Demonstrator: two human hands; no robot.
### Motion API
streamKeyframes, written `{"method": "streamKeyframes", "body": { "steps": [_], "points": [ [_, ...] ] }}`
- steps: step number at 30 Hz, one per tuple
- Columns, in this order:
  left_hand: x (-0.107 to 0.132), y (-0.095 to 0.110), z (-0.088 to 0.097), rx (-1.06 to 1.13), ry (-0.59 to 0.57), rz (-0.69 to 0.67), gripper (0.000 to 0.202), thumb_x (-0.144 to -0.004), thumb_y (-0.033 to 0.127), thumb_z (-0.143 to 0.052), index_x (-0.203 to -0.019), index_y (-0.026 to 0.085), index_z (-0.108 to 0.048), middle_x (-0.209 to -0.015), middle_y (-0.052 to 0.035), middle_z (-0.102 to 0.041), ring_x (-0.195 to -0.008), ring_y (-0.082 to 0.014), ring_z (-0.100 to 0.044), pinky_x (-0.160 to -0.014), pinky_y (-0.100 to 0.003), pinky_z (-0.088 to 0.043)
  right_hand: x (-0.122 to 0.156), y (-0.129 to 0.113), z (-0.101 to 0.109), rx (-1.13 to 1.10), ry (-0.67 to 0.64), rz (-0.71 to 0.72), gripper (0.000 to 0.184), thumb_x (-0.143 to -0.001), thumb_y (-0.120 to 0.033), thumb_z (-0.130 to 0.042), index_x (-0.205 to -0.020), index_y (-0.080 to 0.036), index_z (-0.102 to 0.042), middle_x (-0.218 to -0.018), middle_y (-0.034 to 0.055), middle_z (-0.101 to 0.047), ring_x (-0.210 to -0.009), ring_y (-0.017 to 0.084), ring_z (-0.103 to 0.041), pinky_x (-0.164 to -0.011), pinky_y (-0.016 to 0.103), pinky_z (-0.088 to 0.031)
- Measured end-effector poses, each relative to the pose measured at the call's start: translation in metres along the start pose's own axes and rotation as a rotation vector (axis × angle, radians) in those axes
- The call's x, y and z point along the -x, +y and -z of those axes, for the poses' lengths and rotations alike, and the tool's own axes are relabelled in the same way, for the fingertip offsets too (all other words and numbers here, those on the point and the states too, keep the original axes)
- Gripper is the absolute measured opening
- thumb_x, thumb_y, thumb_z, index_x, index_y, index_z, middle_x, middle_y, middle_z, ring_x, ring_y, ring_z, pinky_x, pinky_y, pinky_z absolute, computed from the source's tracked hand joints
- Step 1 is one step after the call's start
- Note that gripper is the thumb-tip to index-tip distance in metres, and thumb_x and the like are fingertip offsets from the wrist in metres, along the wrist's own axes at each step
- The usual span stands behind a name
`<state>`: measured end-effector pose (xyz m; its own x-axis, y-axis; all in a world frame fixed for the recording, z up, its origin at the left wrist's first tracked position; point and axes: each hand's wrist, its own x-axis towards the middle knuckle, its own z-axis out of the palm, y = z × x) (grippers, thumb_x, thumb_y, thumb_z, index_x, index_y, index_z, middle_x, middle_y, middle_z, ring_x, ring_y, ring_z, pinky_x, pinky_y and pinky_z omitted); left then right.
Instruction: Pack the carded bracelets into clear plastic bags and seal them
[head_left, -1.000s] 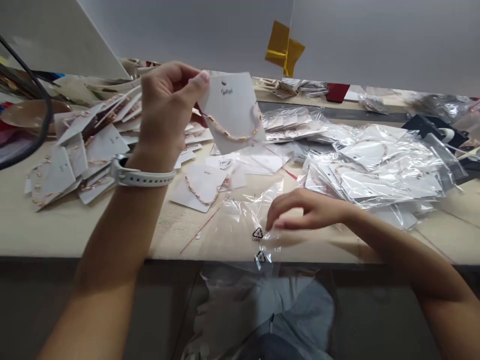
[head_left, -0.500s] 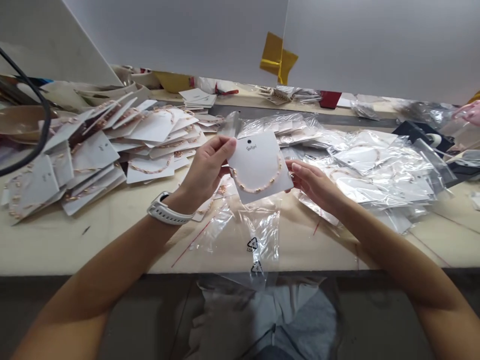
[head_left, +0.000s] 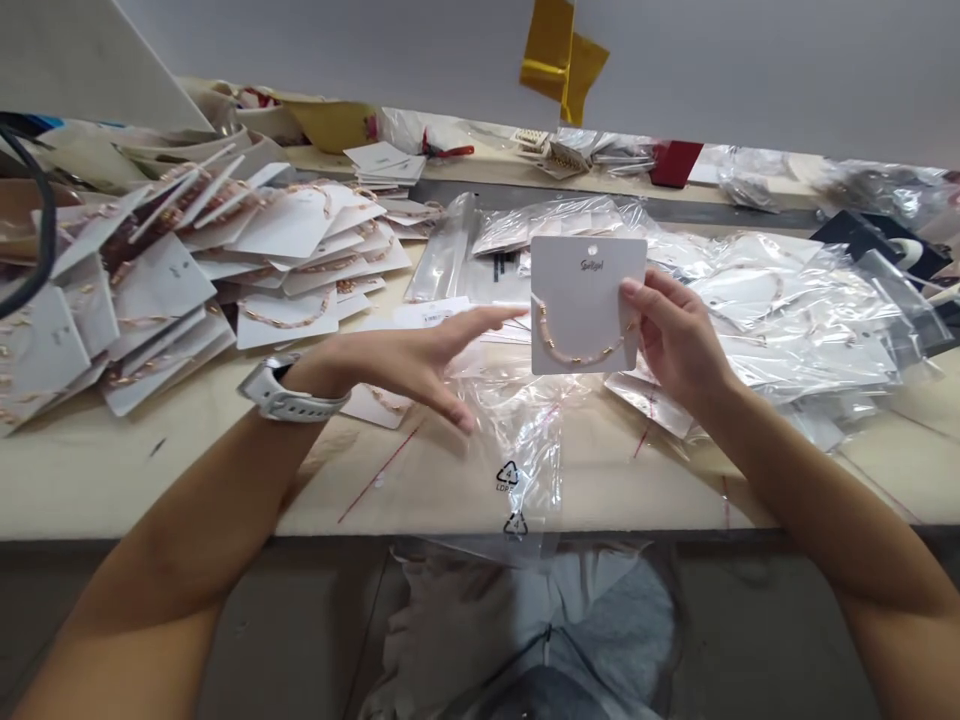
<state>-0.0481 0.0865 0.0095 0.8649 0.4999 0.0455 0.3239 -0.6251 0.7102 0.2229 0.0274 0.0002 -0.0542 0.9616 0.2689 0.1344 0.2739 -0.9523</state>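
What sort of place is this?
Probably a jewellery packing bench in a small workshop. The bench holds a heap of white display cards carrying beaded bracelets, a loose clear plastic bag, and a pile of cards inside clear bags.

From here I see a white sports watch (head_left: 276,392) on the left wrist (head_left: 324,378) (rubbery strap, chunky round case), bare forearms (head_left: 187,490), and pale grey-blue clothing (head_left: 615,630) over the lap.
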Motion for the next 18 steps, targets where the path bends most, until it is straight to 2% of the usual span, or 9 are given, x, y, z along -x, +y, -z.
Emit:
{"method": "streamKeyframes", "body": {
  "steps": [2,4,6,7,10,12,15,18],
  "points": [
    [0.0,-0.006,0.002,-0.114,-0.097,0.073,0.088,-0.056,0.046,-0.086,-0.136,0.032,-0.05,-0.151,-0.0062,-0.039,-0.139,-0.0323,-0.035,-0.112,-0.041,-0.037,0.0,-0.003,0.002,0.023,0.028,0.005,0.032,-0.085,-0.046,-0.054,-0.108,-0.025,-0.059,-0.102,0.0048,-0.061,-0.098,0.021,-0.058,-0.08,0.036,-0.051],
    [-0.001,-0.009,0.0,-0.159,-0.115,0.08,0.062,-0.07,0.044,-0.077,-0.128,0.031,-0.058,-0.143,-0.0065,-0.05,-0.133,-0.0297,-0.044,-0.109,-0.04,-0.038,0.001,-0.007,0.002,0.025,0.067,0.003,0.029,-0.085,-0.043,-0.052,-0.107,-0.025,-0.057,-0.102,0.0044,-0.061,-0.102,0.022,-0.058,-0.081,0.035,-0.051],
    [-0.004,-0.008,-0.003,-0.16,-0.064,0.069,0.036,-0.083,0.04,-0.064,-0.116,0.028,-0.066,-0.127,-0.0062,-0.062,-0.118,-0.0242,-0.057,-0.102,-0.036,-0.043,0.001,-0.013,0.001,-0.037,0.125,0.002,0.024,-0.082,-0.038,-0.052,-0.103,-0.025,-0.055,-0.101,0.0035,-0.061,-0.102,0.021,-0.058,-0.081,0.033,-0.051],
    [-0.005,-0.006,-0.005,-0.157,0.002,0.07,0.028,-0.086,0.039,-0.059,-0.109,0.027,-0.069,-0.117,-0.006,-0.067,-0.108,-0.0215,-0.061,-0.097,-0.034,-0.045,0.001,-0.016,0.001,-0.095,0.155,0.005,0.022,-0.08,-0.035,-0.053,-0.099,-0.024,-0.055,-0.099,0.0034,-0.061,-0.1,0.02,-0.058,-0.08,0.032,-0.051],
    [-0.008,0.002,-0.008,-0.088,0.283,0.161,0.032,-0.09,0.041,-0.05,-0.091,0.02,-0.074,-0.095,-0.0069,-0.072,-0.087,-0.0166,-0.065,-0.084,-0.029,-0.05,0.0,-0.027,0.006,-0.272,0.182,-0.003,0.016,-0.075,-0.031,-0.055,-0.088,-0.022,-0.054,-0.089,0.0038,-0.061,-0.09,0.02,-0.061,-0.073,0.032,-0.052],
    [-0.011,0.008,-0.01,0.063,0.408,0.262,0.038,-0.091,0.044,-0.047,-0.086,0.017,-0.074,-0.086,-0.0076,-0.072,-0.076,-0.0147,-0.065,-0.074,-0.026,-0.052,-0.001,-0.034,0.013,-0.276,0.16,-0.018,0.015,-0.072,-0.032,-0.054,-0.084,-0.022,-0.055,-0.084,0.0043,-0.061,-0.087,0.021,-0.062,-0.07,0.033,-0.053],
    [-0.013,0.014,-0.012,0.345,0.491,0.406,0.03,-0.089,0.038,-0.052,-0.093,0.016,-0.072,-0.078,-0.0064,-0.069,-0.062,-0.0117,-0.062,-0.062,-0.025,-0.053,-0.004,-0.04,0.024,-0.213,0.168,0.009,0.01,-0.069,-0.031,-0.055,-0.077,-0.024,-0.056,-0.077,0.004,-0.059,-0.086,0.021,-0.061,-0.066,0.032,-0.052],
    [-0.013,0.015,-0.012,0.519,0.503,0.49,0.026,-0.083,0.024,-0.06,-0.106,0.018,-0.069,-0.073,-0.0036,-0.065,-0.059,-0.0112,-0.061,-0.063,-0.026,-0.055,-0.007,-0.04,0.032,-0.179,0.134,-0.001,0.007,-0.067,-0.029,-0.058,-0.074,-0.026,-0.057,-0.074,0.0029,-0.057,-0.08,0.02,-0.06,-0.061,0.031,-0.049]
  ]
}}
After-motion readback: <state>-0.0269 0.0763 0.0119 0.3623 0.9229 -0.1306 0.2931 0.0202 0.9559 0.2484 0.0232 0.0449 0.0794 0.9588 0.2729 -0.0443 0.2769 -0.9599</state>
